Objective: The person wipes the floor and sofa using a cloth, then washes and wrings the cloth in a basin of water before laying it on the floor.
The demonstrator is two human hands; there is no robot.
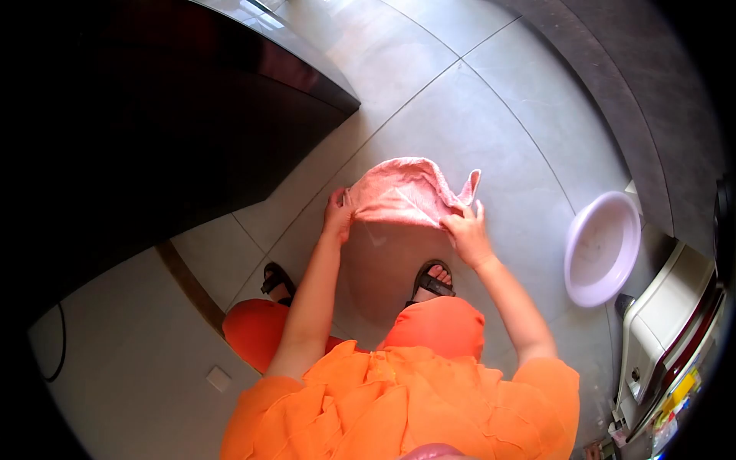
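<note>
A pink cloth (400,192) is stretched between my two hands above the tiled floor, in front of my feet. Its left end is gripped by my left hand (337,215), whose fingers are partly hidden behind the fabric. My right hand (465,231) pinches the lower right edge, and a loose corner sticks up beyond the fingers. The upper edge of the cloth bulges away from me, and folds run across its right part.
A pale purple basin (604,249) stands tilted in view at the right, near a white appliance-like box (663,307). Dark glossy furniture (307,115) rises at the left. Grey tiles (506,130) cover the floor. A dark ledge (613,92) curves along the upper right.
</note>
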